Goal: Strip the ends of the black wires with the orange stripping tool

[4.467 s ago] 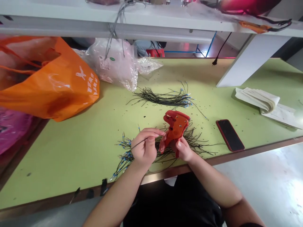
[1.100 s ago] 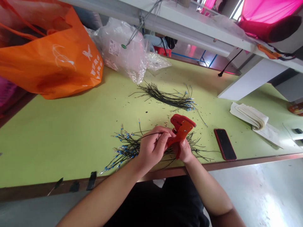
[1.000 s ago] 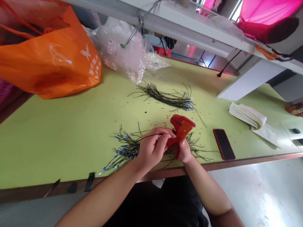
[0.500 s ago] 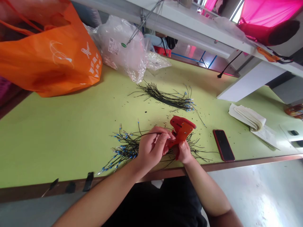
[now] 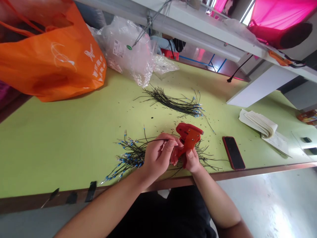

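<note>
My right hand (image 5: 192, 160) is closed round the handles of a red and orange wire stripper (image 5: 191, 135), its head pointing up and away from me. My left hand (image 5: 159, 152) pinches a thin black wire (image 5: 158, 140) just left of the tool's jaws. The wire's tip is hidden between my fingertips and the stripper. Under both hands lies a bundle of black wires (image 5: 135, 157), with blue-collared metal ends fanned out to the left and plain ends showing at the right. Farther back sits a second bundle of black wires (image 5: 173, 101) with blue ends at its right.
A phone (image 5: 233, 152) and folded papers (image 5: 259, 122) lie to the right. An orange bag (image 5: 74, 62) and a clear plastic bag (image 5: 131, 49) stand at the back left. Small black scraps are scattered mid-table. A white shelf support (image 5: 260, 84) rises at the back right.
The wire stripper has tilted slightly left toward my left hand. My left hand still pinches the wire in nearly the same place.
</note>
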Demonstrator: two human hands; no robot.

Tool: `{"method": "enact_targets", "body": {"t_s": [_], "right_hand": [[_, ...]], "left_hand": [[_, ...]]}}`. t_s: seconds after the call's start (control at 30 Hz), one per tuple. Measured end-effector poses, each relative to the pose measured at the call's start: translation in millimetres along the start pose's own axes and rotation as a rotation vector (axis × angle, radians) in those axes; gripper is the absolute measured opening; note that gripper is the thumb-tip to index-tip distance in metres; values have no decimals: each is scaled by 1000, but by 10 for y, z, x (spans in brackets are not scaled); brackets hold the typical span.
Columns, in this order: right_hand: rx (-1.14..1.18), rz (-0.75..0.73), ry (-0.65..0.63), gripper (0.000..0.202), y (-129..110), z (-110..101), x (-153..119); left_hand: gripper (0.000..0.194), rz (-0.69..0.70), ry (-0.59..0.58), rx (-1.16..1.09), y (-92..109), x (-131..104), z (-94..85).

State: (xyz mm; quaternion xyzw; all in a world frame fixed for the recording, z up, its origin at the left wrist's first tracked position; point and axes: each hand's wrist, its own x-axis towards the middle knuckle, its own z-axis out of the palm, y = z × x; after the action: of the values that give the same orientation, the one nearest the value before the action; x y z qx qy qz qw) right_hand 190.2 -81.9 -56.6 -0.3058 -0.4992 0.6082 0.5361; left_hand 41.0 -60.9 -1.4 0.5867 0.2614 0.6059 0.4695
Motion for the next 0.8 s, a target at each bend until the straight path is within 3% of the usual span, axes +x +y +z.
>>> {"method": "enact_targets", "body": {"t_s": [0.8], "right_hand": [[137, 93, 38, 66, -101, 31, 45]], "left_hand": [[32, -64, 89, -51, 34, 66, 43]]}}
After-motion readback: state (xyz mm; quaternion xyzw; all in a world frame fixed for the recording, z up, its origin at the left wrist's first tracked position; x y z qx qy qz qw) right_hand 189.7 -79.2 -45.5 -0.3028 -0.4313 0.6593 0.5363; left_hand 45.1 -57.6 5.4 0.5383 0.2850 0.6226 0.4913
